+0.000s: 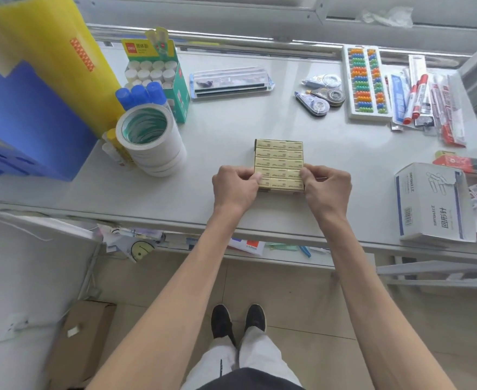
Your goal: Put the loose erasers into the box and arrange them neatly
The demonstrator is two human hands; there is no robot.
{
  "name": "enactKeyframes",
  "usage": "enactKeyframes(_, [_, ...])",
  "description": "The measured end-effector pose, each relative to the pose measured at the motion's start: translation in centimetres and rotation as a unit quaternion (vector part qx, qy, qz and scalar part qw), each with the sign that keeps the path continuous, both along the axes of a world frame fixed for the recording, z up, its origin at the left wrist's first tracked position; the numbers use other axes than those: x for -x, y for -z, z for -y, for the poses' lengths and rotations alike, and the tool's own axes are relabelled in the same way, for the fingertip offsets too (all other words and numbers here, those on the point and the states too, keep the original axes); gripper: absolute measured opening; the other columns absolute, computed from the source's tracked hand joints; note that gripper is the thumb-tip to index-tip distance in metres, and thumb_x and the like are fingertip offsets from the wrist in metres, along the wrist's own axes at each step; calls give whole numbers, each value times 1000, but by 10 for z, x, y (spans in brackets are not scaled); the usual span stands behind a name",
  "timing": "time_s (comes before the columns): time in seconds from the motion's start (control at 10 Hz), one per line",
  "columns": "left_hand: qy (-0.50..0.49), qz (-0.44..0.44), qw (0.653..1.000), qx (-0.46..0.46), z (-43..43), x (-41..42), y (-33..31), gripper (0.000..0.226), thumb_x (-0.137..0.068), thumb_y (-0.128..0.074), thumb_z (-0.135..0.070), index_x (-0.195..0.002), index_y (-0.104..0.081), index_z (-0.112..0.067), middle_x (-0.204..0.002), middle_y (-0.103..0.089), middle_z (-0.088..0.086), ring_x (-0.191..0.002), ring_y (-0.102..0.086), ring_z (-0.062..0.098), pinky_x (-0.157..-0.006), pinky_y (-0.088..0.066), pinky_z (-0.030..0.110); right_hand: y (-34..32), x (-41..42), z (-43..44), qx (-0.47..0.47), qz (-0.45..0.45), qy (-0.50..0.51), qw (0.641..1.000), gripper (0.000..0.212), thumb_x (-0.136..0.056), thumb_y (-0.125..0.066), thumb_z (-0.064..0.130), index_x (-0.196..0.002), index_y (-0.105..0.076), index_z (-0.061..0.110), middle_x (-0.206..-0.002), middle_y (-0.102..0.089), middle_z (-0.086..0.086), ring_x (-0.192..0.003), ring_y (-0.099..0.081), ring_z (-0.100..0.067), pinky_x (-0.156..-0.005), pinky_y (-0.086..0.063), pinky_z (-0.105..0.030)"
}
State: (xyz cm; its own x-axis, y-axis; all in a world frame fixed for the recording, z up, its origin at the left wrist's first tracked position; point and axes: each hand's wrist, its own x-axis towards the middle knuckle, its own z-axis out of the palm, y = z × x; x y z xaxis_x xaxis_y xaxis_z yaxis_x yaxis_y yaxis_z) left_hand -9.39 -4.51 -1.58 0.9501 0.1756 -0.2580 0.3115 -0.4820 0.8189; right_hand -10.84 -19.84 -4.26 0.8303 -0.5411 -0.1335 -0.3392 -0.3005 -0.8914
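Observation:
An open box (279, 142) sits on the white table near its front edge, filled with several yellow-beige erasers (278, 159) lying flat in tidy rows. My left hand (235, 187) grips the box's near left side, thumb and fingers pinched at the edge of the front rows. On the opposite side, my right hand (325, 188) holds the near right side in the same way. No loose eraser shows on the table around the box.
A stack of tape rolls (150, 142) and a glue-stick box (158, 77) stand to the left. A ruler set (231, 82), correction tapes (320, 95), an abacus (367, 81) and markers (417, 97) lie at the back. A white paper-clip box (434, 204) sits front right.

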Motion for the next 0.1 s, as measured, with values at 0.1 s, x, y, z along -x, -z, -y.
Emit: enactKeyframes(0.1, [20,-3,1000,15,-3,7,-2,25,-92,-62,-29,-104,-75,-12,-101,-74,-1,-90,-65,9,-80,-46,12,-7,10,3,3,4,-12,1000,25,-92,-66,24,-112,-72,11,-86,-71,0,-68,-69,-14,-75,-59,-29])
